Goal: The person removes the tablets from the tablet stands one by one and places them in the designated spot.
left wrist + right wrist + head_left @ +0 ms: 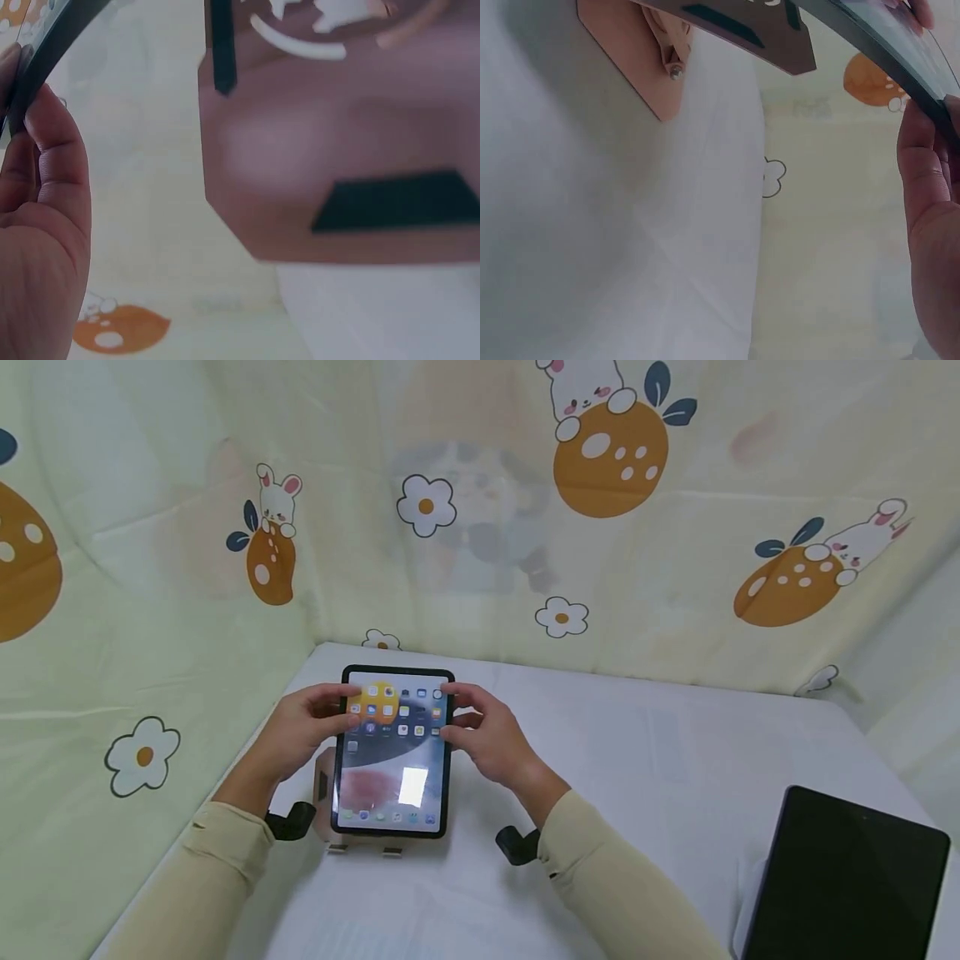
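Observation:
A tablet (390,760) in a black case, its screen lit with rows of app icons, stands upright at the middle-left of the table. My left hand (296,735) grips its upper left side, thumb on the front. The upper right side is pinched by my right hand (491,735) in the same way. Behind the tablet is a pinkish metal stand (300,142) with dark pads and a cut-out pattern. Its hinged base (634,56) rests on the table. Whether the tablet's lower edge touches the stand, I cannot tell.
A second tablet (847,877) with a dark screen lies at the table's right front, with something white partly under its left edge. The white-covered table (637,760) is bounded by a pale curtain (480,552) printed with rabbits and flowers at the back and left.

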Motion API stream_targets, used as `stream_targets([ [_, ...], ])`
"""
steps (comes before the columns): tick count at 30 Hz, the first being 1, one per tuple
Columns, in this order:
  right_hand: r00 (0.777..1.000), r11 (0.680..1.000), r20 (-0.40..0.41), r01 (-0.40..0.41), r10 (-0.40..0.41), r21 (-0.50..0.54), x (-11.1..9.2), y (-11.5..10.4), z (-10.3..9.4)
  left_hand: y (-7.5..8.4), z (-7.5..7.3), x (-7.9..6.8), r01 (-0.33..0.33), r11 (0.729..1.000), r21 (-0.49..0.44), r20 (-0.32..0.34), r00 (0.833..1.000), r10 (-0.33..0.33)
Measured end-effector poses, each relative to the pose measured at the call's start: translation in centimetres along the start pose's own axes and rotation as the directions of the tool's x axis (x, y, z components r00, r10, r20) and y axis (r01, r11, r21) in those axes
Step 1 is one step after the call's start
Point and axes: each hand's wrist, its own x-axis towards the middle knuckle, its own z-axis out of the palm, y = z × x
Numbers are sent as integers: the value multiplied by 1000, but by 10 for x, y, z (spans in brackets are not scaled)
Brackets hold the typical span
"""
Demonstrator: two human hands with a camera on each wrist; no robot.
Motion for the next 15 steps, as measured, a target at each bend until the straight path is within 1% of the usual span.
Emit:
stream_targets([
  [5,999,1000,-34,6,-7,-17,-4,1,-11,4,10,6,-12,1000,-6,9,1000,12],
  [10,998,1000,-65,-3,1,-30,-10,2,-24,10,22,13,14,1000,-17,28,1000,-14],
  [15,995,999,-100,-25,21,-47,-15,6,-36,13,37,23,34,998,-60,57,998,-31],
])
